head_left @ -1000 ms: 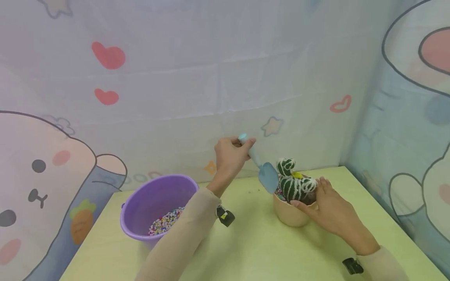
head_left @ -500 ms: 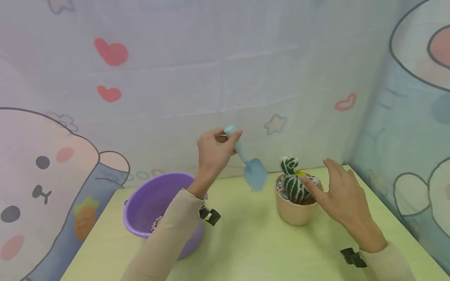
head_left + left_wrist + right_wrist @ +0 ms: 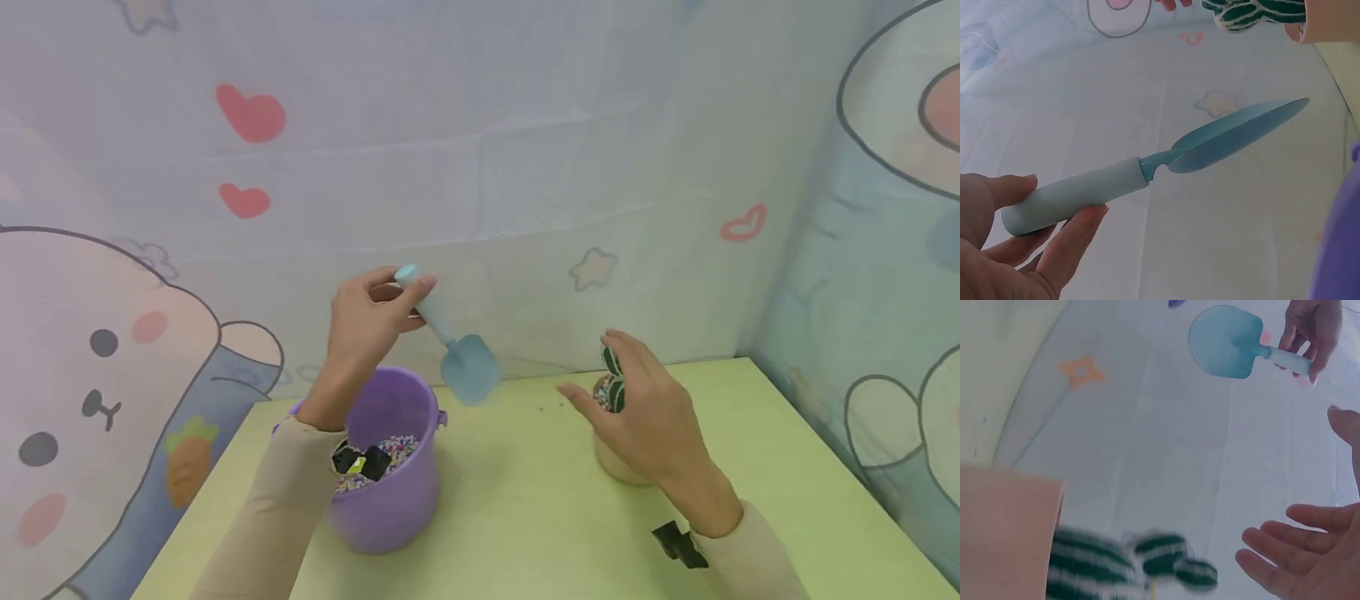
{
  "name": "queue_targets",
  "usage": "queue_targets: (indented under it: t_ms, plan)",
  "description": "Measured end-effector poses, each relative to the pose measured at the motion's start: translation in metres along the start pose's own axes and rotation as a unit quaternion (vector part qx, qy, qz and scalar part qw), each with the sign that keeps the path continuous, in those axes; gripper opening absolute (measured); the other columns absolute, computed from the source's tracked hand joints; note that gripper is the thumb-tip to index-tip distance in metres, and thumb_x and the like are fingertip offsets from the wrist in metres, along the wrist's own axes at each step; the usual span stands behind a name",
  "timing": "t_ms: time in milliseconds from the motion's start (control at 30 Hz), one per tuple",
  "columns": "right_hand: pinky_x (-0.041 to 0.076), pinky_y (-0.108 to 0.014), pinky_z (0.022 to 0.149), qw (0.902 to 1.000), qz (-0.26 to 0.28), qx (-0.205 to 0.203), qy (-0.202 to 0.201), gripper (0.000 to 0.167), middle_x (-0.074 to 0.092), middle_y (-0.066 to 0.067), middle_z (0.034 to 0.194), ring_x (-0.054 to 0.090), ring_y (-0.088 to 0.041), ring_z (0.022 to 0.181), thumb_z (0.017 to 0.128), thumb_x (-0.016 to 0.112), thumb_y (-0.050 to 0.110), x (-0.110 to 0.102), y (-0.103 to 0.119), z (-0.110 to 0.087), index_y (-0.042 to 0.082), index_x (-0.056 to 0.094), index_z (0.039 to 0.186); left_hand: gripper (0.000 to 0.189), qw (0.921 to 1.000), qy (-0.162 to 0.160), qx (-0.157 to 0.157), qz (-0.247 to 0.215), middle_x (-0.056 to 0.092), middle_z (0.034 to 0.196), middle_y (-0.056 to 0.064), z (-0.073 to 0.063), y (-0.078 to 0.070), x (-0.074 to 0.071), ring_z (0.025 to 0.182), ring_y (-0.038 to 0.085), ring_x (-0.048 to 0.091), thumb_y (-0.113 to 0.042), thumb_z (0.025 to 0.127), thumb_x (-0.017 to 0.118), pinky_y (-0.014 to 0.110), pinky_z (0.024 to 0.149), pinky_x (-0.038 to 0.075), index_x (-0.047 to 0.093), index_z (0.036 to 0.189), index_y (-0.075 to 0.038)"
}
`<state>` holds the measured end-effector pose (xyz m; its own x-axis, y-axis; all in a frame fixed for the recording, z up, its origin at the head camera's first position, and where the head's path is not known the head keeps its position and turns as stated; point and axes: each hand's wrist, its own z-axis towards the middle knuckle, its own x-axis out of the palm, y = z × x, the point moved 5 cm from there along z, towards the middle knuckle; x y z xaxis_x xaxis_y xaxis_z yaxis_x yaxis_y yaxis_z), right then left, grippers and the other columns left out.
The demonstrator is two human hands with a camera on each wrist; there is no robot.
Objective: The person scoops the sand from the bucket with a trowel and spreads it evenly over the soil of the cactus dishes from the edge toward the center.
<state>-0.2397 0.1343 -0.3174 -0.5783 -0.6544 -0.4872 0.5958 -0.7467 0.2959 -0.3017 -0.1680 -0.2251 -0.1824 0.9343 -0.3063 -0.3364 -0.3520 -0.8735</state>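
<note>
My left hand grips a toy trowel by its pale handle, blade pointing down, up beside the purple bucket. In the left wrist view, thumb and fingers pinch the end of the handle, and nothing shows on the blade. My right hand is held in front of the flowerpot, fingers spread and holding nothing. A green and white crocheted cactus stands in that pot, mostly hidden behind the hand. The right wrist view shows the cactus apart from the fingertips.
Colourful small beads lie in the bucket, and similar ones fill the pot around the cactus. A few loose specks are on the yellow-green table. A printed cloth backdrop stands behind.
My left hand has carried the trowel left from the pot toward the bucket. My right hand has come off the cactus and pot rim, lifted, then moved left in front of the pot.
</note>
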Motion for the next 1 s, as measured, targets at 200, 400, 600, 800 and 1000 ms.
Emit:
queue_targets:
  t_ms: [200,400,600,800,1000]
  plan:
    - [0.057,-0.057,0.11,0.9852,0.048,0.078,0.145,0.088,0.052,-0.017,0.158,0.065,-0.038,0.129,0.093,0.075,0.059,0.035,0.013,0.007,0.003,0.046,0.154,0.045,0.9998,0.0,0.002,0.021,0.075,0.11,0.019,0.002,0.004,-0.025,0.085,0.01,0.078,-0.04,0.094,0.08,0.028,0.08,0.069,0.075,0.122,-0.005]
    - [0.056,-0.057,0.113,0.9659,0.062,0.105,0.228,0.098,0.041,-0.016,0.166,0.055,-0.04,0.143,0.092,0.068,0.071,0.069,0.027,0.008,0.007,0.037,0.161,0.048,0.9997,-0.012,0.0,0.021,0.077,0.105,0.01,-0.001,0.012,-0.046,0.084,0.007,0.078,-0.042,0.094,0.08,0.029,0.079,0.069,0.075,0.123,-0.003]
    - [0.051,-0.06,0.118,0.9478,0.087,0.119,0.283,0.106,0.03,-0.017,0.173,0.048,-0.043,0.149,0.09,0.066,0.075,0.095,0.041,0.007,0.012,0.029,0.165,0.054,0.9993,-0.032,-0.002,0.02,0.077,0.095,-0.009,-0.002,0.017,-0.07,0.083,0.004,0.078,-0.042,0.094,0.079,0.027,0.079,0.069,0.072,0.129,-0.001]
    - [0.062,-0.058,0.101,0.9401,0.099,0.102,0.31,0.109,0.024,-0.014,0.175,0.068,-0.043,0.124,0.087,0.066,0.079,0.115,0.056,0.007,0.025,0.019,0.169,0.053,0.9982,-0.034,-0.001,0.048,0.075,0.09,-0.013,-0.002,0.023,-0.083,0.08,0.003,0.077,-0.043,0.095,0.078,0.026,0.076,0.069,0.073,0.125,0.0]
    - [0.053,-0.055,0.118,0.928,0.108,0.084,0.346,0.121,0.007,-0.011,0.179,0.047,-0.04,0.151,0.084,0.061,0.087,0.131,0.069,0.007,0.022,0.006,0.171,0.051,0.993,-0.012,-0.016,0.116,0.076,0.094,-0.004,0.001,0.039,-0.087,0.077,0.003,0.077,-0.047,0.097,0.074,0.023,0.077,0.069,0.075,0.119,-0.001]
